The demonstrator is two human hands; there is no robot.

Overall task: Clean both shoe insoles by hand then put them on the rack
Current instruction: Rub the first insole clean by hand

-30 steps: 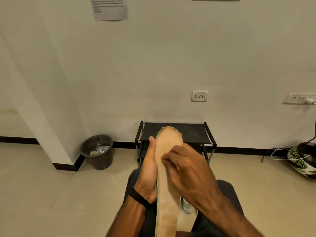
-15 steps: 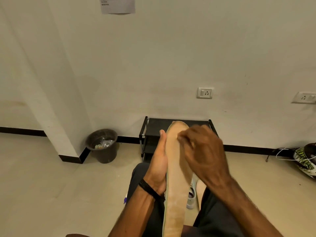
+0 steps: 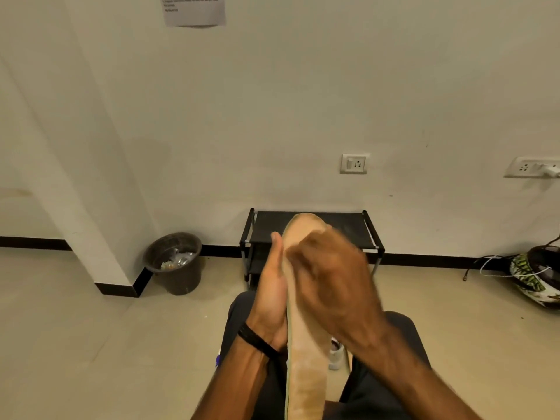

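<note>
Here the insole [image 3: 306,344] stands lengthwise in front of the person's lap, its tan upper face toward the camera, toe end up over the view of the rack [image 3: 312,228] and heel end running out of the bottom of the frame. It looks thin and light, probably a foam or fabric-faced piece that flexes easily along its length, so it likely needs backing from behind while it is rubbed; a grip along the long edge near the middle seems the sensible hold, not at the floppy toe. The left hand [image 3: 271,286] does that now, lying along the insole's left edge with the thumb straight up beside it; its fingers are hidden behind, so whether they curl round the back cannot be told. The right hand [image 3: 330,283] lies over the upper part of the face, blurred, fingers bent against the surface, seemingly brushing dirt off. Beyond, the low black rack stands against the wall, nothing visible on its top shelf; a dark bin [image 3: 174,262] sits near it on the floor.
</note>
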